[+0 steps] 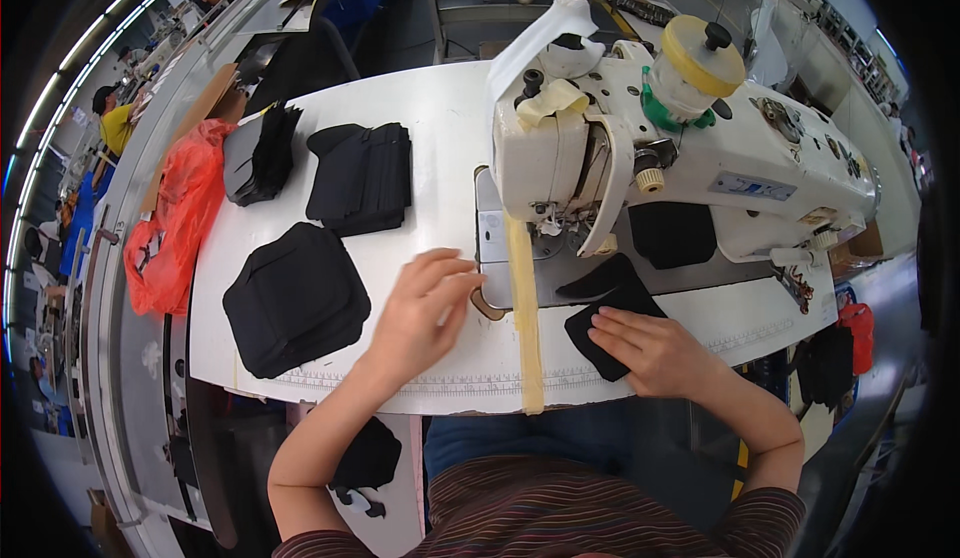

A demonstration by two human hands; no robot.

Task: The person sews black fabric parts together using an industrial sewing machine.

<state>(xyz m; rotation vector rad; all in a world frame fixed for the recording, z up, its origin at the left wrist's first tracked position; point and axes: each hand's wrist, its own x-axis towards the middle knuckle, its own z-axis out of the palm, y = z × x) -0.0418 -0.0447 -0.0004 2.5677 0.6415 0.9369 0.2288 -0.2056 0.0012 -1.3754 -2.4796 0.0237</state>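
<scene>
My left hand (430, 303) is raised over the white table, left of the sewing machine's needle area. Its fingers are loosely bent, and nothing shows in them. My right hand (650, 350) lies with fingers flat on a black fabric piece (585, 336) at the table's front edge; its thumb is hidden. Behind that piece a curved black flap (600, 276) reaches toward the presser foot. The white sewing machine (545, 163) stands just beyond my hands. Another black piece (672, 235) rests on the machine bed under its arm.
At left stand stacks of black fabric pieces: a near one (297, 298), a far one (360, 178) and a bundle (262, 155). A red plastic bag (178, 218) hangs beside them. Yellow tape (525, 328) runs down the table front beside a printed ruler strip (440, 389).
</scene>
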